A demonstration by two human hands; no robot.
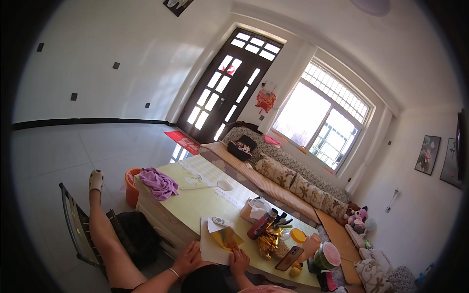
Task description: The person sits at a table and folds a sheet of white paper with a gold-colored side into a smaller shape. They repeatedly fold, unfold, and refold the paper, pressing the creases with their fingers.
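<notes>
Bare forearms (157, 281) are extended toward gold paper (226, 238) on the worktop (189, 211), with left hand (187, 259) curled left of it and right hand (239, 261) set at its near edge, any pinch by the fingers (236, 253) unclear, while creasing could be caused by uneven pulling.

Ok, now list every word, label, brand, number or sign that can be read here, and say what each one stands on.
No text is clear enough to quote.
Red floor mat: large pale marks, too blurred to read.
White remote: any markings are too small to read.
Table cover: script-like print, too small to read.
Gold sheet by the right hand: no writing visible.
</notes>
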